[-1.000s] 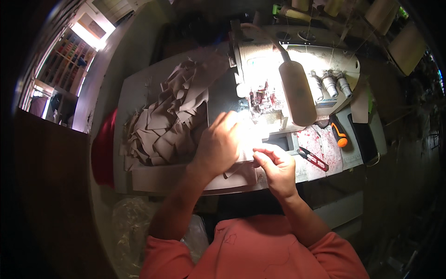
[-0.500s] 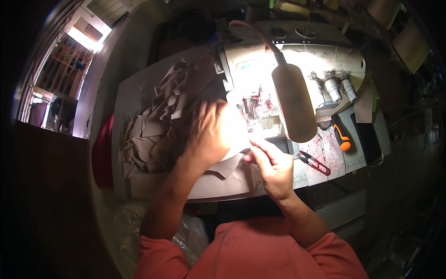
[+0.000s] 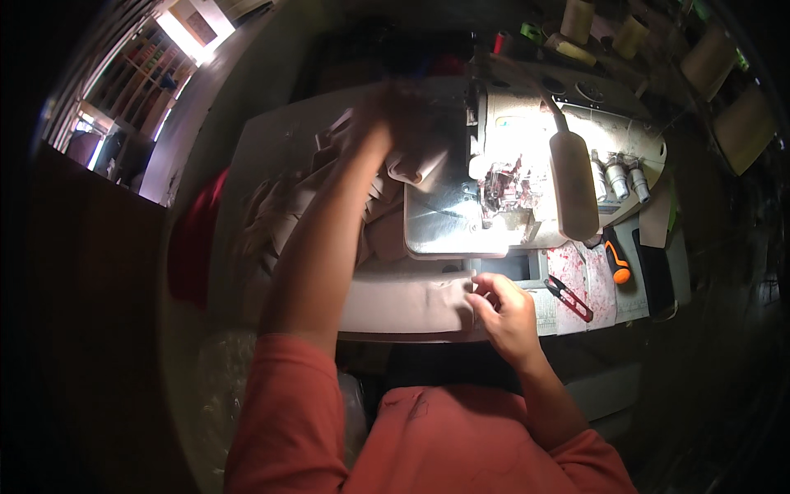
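Observation:
My left hand [image 3: 395, 119] reaches to the far side of the table, over the back of a heap of beige fabric pieces [image 3: 292, 198]. It is dark and smeared by motion, so its fingers and anything in them cannot be made out. At the front edge lies a flat beige fabric piece [image 3: 403, 300]. My right hand [image 3: 506, 313] is at its right end, thumb and forefinger curved and a little apart beside the fabric's edge. Beyond the fabric stands a sewing machine [image 3: 518, 173], its shiny metal plate [image 3: 444, 218] bare toward the left.
A lamp head [image 3: 573, 189] hangs before the machine. Red-handled thread snips [image 3: 569, 298], an orange-and-black tool [image 3: 615, 259] and a dark flat object [image 3: 654, 272] lie on the right. Thread cones [image 3: 629, 37] stand at the back right. Clear plastic [image 3: 230, 379] is below the table's left.
My left hand has left the spot by my right hand and swung far back over the heap. My right hand's fingers have parted slightly. The view has shifted, and the metal plate is uncovered.

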`<action>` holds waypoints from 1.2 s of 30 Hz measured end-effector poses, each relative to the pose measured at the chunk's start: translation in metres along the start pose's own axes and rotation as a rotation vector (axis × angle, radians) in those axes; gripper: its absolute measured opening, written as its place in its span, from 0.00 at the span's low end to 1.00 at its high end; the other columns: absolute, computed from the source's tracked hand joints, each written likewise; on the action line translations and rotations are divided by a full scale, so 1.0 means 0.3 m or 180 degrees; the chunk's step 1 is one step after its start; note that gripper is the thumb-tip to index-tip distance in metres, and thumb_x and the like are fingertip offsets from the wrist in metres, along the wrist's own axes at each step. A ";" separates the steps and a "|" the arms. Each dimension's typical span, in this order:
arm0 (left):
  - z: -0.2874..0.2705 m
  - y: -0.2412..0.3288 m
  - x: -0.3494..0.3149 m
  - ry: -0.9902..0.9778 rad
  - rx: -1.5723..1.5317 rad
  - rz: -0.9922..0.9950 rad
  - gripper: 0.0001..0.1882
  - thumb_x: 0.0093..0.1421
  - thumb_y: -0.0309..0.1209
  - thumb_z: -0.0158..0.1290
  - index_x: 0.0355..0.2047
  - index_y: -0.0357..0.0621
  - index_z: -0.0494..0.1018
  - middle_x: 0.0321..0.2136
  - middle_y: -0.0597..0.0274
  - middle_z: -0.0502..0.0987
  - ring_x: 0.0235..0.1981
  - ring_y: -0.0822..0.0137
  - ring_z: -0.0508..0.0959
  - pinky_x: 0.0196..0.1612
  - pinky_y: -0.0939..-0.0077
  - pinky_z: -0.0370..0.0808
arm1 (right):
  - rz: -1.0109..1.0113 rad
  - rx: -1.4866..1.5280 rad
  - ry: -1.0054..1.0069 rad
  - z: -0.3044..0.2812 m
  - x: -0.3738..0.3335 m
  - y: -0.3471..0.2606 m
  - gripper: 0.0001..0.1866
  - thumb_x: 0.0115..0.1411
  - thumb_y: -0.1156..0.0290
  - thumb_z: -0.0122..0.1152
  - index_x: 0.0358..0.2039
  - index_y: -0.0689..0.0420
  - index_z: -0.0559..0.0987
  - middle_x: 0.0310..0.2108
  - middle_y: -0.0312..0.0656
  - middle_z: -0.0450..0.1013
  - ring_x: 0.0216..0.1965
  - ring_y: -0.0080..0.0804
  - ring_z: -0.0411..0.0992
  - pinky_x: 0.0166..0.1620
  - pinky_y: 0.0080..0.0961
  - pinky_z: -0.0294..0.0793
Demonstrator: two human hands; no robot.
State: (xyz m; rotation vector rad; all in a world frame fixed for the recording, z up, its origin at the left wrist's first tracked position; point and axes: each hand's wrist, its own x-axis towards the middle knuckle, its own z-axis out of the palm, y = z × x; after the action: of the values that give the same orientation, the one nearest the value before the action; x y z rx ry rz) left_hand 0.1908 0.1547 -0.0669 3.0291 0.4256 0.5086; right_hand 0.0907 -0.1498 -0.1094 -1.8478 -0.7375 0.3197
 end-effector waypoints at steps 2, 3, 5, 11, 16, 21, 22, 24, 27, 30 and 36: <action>-0.041 -0.074 -0.089 0.1314 -0.1251 -0.0557 0.17 0.57 0.35 0.43 0.43 0.38 0.62 0.35 0.50 0.69 0.37 0.59 0.69 0.40 0.68 0.67 | -0.0253 -0.0537 -0.0043 0.021 0.019 -0.021 0.13 0.44 0.75 0.62 0.31 0.64 0.72 0.22 0.41 0.67 0.22 0.28 0.66 0.27 0.22 0.66; -0.140 -0.005 -0.161 0.1889 -0.1650 -0.0606 0.19 0.57 0.38 0.44 0.45 0.40 0.61 0.31 0.57 0.69 0.32 0.67 0.69 0.37 0.72 0.67 | 0.0005 -0.0390 -0.0009 0.024 0.019 -0.009 0.13 0.41 0.75 0.63 0.28 0.62 0.72 0.22 0.42 0.65 0.23 0.31 0.64 0.26 0.24 0.64; -0.229 0.075 -0.322 0.2017 -0.1926 -0.0652 0.12 0.56 0.31 0.47 0.39 0.39 0.63 0.30 0.60 0.69 0.31 0.71 0.69 0.36 0.75 0.68 | 0.0095 -0.0427 0.0039 0.022 0.031 0.017 0.12 0.43 0.73 0.62 0.29 0.62 0.72 0.23 0.43 0.65 0.24 0.36 0.66 0.28 0.27 0.66; -0.135 0.278 -0.770 0.0578 -0.2324 -0.0133 0.11 0.46 0.20 0.51 0.32 0.39 0.68 0.28 0.56 0.70 0.30 0.60 0.70 0.35 0.70 0.68 | -0.0405 -0.0492 0.0257 0.038 0.026 -0.001 0.07 0.42 0.77 0.60 0.24 0.59 0.73 0.23 0.41 0.64 0.27 0.37 0.66 0.30 0.27 0.65; -0.178 0.413 -0.909 -0.0598 -0.2944 0.0593 0.07 0.46 0.27 0.52 0.27 0.39 0.69 0.31 0.56 0.70 0.32 0.59 0.70 0.39 0.69 0.67 | -0.1064 -0.0287 0.0300 0.027 0.001 -0.065 0.10 0.42 0.83 0.57 0.25 0.60 0.68 0.26 0.40 0.68 0.29 0.37 0.66 0.33 0.26 0.65; -0.123 0.284 -0.992 0.1280 -0.7966 -0.2997 0.31 0.57 0.49 0.38 0.52 0.39 0.53 0.51 0.55 0.60 0.51 0.59 0.62 0.52 0.64 0.60 | 0.0910 0.2302 -0.0277 -0.029 -0.011 -0.160 0.10 0.50 0.82 0.52 0.35 0.64 0.68 0.26 0.39 0.71 0.27 0.21 0.69 0.33 0.14 0.67; -0.156 0.199 -0.976 0.1844 -0.8602 -0.2581 0.28 0.58 0.45 0.38 0.53 0.39 0.53 0.54 0.55 0.56 0.54 0.60 0.59 0.55 0.65 0.58 | 0.1007 0.2516 -0.0388 -0.055 -0.012 -0.143 0.11 0.50 0.83 0.52 0.36 0.66 0.68 0.26 0.39 0.71 0.28 0.21 0.69 0.34 0.14 0.68; -0.214 0.055 -0.966 0.2739 -0.7420 -0.2564 0.27 0.60 0.38 0.37 0.55 0.34 0.48 0.55 0.54 0.55 0.55 0.61 0.57 0.57 0.63 0.52 | 0.1153 0.2703 -0.0562 -0.078 -0.023 -0.077 0.11 0.51 0.79 0.52 0.36 0.66 0.68 0.27 0.41 0.71 0.28 0.21 0.69 0.35 0.17 0.70; -0.248 0.019 -0.944 0.2921 -0.5980 -0.2192 0.27 0.60 0.37 0.37 0.55 0.33 0.48 0.54 0.53 0.56 0.55 0.60 0.58 0.57 0.63 0.52 | 0.1298 0.3012 -0.0451 -0.061 -0.024 -0.076 0.07 0.52 0.75 0.51 0.33 0.60 0.68 0.24 0.36 0.67 0.23 0.18 0.65 0.26 0.12 0.65; -0.211 0.139 -0.956 0.0928 -0.2933 -0.1611 0.24 0.59 0.33 0.39 0.52 0.30 0.52 0.51 0.48 0.60 0.51 0.51 0.63 0.53 0.62 0.56 | 0.1382 0.3038 -0.0699 -0.009 -0.013 -0.156 0.08 0.55 0.72 0.48 0.34 0.63 0.68 0.27 0.39 0.68 0.28 0.24 0.69 0.31 0.22 0.72; -0.257 0.407 -0.843 -0.0058 -0.0627 0.0565 0.43 0.45 0.50 0.52 0.54 0.35 0.51 0.54 0.44 0.53 0.55 0.48 0.54 0.54 0.57 0.54 | 0.1458 0.3333 -0.0758 -0.039 -0.062 -0.085 0.16 0.58 0.66 0.46 0.40 0.67 0.67 0.29 0.42 0.71 0.28 0.25 0.71 0.34 0.17 0.70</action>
State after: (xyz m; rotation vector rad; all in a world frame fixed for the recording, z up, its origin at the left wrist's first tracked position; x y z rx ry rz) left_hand -0.0322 -0.0327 -0.0631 2.8912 0.0981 0.4984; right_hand 0.0742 -0.1640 -0.0840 -0.9449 -0.1830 1.0160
